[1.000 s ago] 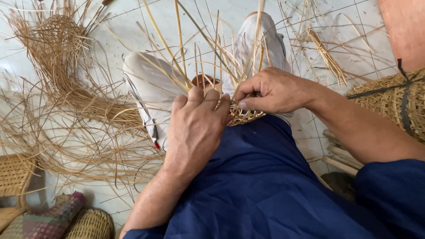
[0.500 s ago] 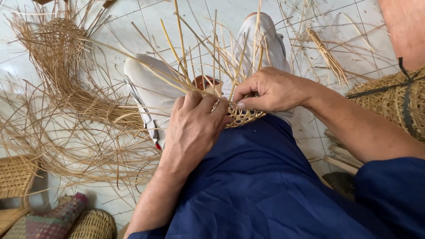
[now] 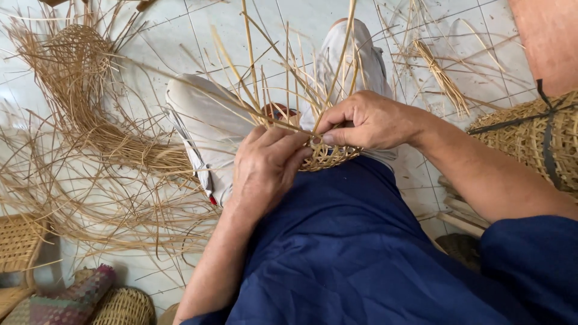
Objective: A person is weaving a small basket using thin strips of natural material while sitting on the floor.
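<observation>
Held over the lap, between the two hands: a small half-woven basket (image 3: pixel 328 155) of pale cane, its woven base toward the blue garment (image 3: pixel 361 253), its loose upright stakes (image 3: pixel 289 90) fanning up and away toward the feet. Long axis of those stakes running roughly from the lap toward the far floor, tips splayed left and right.

Left hand (image 3: pixel 265 171) laid over the near rim of the basket, grip curled shut around rim and strands. Right hand (image 3: pixel 367 120) above it, grip pinched closed on a single cane strand (image 3: pixel 337 66) that rises steeply toward the top edge; thumb and forefinger meeting just at the rim.

Beyond the basket, two pale shoes (image 3: pixel 205 126), one partly hidden behind the stakes.

Underneath, a white tiled floor (image 3: pixel 156 36) with thin dark joints, strewn with loose cane (image 3: pixel 102 192) in long tangled loops on the left. Unfinished woven piece (image 3: pixel 75 54) at upper left. Bound bundle of short cane (image 3: pixel 442 78) at upper right. Stack of finished woven baskets (image 3: pixel 530 138) at right, tied with a dark strap. Reddish-brown surface (image 3: pixel 551 36) at the top right corner, possibly a door or panel. More wickerwork (image 3: pixel 123 307) and a striped woven mat (image 3: pixel 66 304) at lower left.
</observation>
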